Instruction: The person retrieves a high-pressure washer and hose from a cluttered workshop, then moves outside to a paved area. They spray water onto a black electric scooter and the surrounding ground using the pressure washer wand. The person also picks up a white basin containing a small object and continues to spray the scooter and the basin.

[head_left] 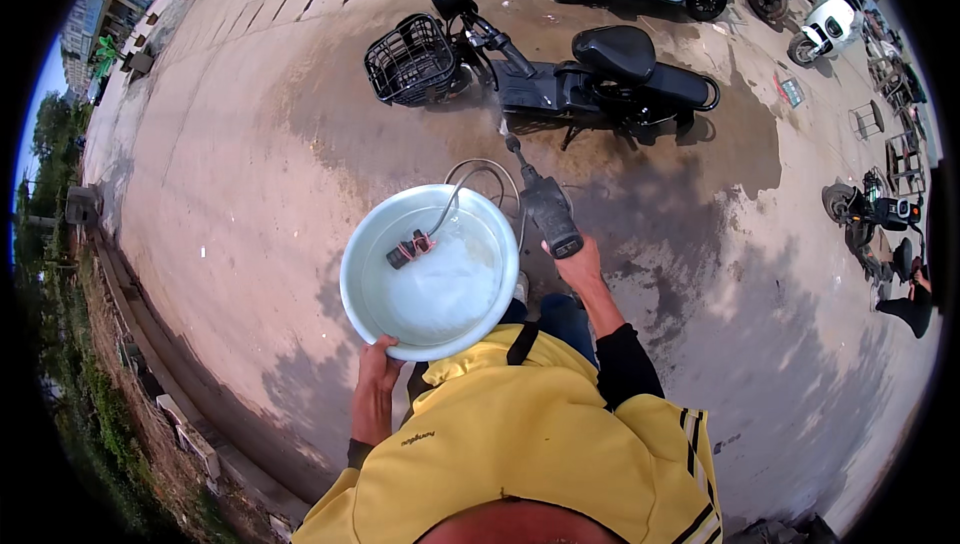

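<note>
**Basin on one hand, sprayer in the other: spill risk**

Risks, left to right:
- Left hand point(377, 376) carries the pale basin point(430, 271) by its near rim only, at approx 7 o'clock of the bowl. Basin is part full of water; a one-point hold could let it tip toward 12 o'clock and slosh onto the wet pavement point(250, 174).
- Dark pump piece point(410, 247) w/ red binding lies in the water at 10 o'clock inside the basin; its hose point(480, 169) arcs over the far rim to the sprayer. A tug on the hose could drag the piece out or pull the basin off the hand.
- Spray gun point(545, 206) points at the black scooter point(570, 79) at 12 o'clock; a jerk could swing the jet off it.

Pose:
- Left hand: fingers curled shut over the rim, forearm coming up from the lower edge, elbow bent close to the yellow jacket point(530, 434).
- Right hand point(580, 266): closed round the gun's grip, arm stretched fwd toward 12–1 o'clock, black sleeve showing, nozzle tilted up and away.
</note>
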Tool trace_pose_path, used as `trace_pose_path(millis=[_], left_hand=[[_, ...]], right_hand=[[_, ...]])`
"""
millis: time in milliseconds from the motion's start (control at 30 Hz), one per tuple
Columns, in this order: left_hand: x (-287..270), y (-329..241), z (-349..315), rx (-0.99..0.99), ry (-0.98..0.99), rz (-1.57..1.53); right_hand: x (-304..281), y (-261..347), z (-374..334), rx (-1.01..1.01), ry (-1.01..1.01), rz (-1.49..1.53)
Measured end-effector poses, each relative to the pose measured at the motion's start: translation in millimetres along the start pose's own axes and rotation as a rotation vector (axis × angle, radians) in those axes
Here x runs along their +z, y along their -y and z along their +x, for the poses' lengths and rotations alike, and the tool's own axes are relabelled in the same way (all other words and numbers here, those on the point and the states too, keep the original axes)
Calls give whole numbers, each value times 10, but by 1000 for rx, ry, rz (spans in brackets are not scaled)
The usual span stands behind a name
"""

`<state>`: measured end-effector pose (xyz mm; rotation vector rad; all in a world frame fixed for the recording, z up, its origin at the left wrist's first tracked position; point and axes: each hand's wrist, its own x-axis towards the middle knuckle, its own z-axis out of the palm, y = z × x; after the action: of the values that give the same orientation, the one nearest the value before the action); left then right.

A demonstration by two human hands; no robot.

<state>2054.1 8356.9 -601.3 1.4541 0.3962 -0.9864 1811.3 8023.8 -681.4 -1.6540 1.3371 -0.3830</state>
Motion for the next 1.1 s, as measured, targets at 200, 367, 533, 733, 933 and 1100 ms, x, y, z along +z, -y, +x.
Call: trace_pose_path(millis=[200,367,533,733,933,1100], left_hand=[[-69,-39,77,-11,58,47],[-47,-71,9,-12,57,44],[-43,-101,152,10,69,82],[47,-48,199,-60,106,51],[221,-56,264,-3,172,88],[602,-110,220,-9,186,149]], right_hand=[[-46,45,-40,-111,-88,41],[-482,582,-404,-282,-81,269],[-703,1133,-451,-314,-155,291],[-964,1070,-548,-247,-187,139],[-1547,234,-673,248,-555,59],[-2178,-683,-1177,297,-748,195]])
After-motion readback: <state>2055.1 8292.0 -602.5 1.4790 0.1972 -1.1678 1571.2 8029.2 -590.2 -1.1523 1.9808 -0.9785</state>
